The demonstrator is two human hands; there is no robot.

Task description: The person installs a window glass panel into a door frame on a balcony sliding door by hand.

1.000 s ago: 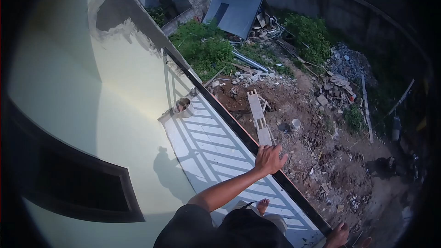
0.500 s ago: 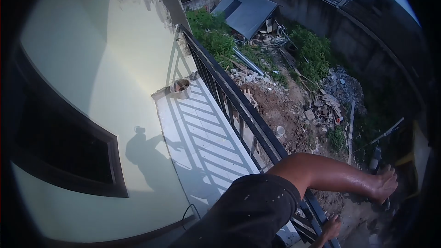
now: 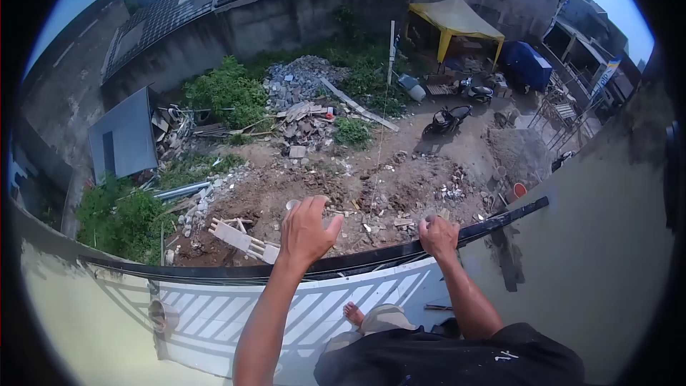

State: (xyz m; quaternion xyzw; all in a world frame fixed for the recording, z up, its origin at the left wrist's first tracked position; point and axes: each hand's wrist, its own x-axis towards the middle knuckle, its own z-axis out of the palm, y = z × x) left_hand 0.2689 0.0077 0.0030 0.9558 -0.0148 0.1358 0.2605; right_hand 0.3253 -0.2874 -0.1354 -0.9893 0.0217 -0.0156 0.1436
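Note:
My left hand [image 3: 307, 232] is raised just above the black railing [image 3: 236, 273], with its thumb apart from its curved fingers and nothing visible in it. To the right, my right hand [image 3: 439, 236] is closed, its fingers curled beside the top rail; whatever may be inside is hidden. Both forearms reach up from the bottom of the view. Below them are my dark shirt [image 3: 457, 357] with light specks and one bare foot [image 3: 353, 314] on the white tiled floor [image 3: 207, 314].
A bucket [image 3: 163, 317] stands at the left end of the balcony. Beyond the railing lie rubble [image 3: 304, 78], a wooden frame [image 3: 243, 237] and a motorcycle [image 3: 447, 120]. A yellow canopy [image 3: 457, 18] stands farther back. A painted wall [image 3: 586, 243] rises on the right.
The view has swung right, from along the balcony to facing over the railing. The arm that stretched out past the rail is drawn in, and both hands now show near the top rail.

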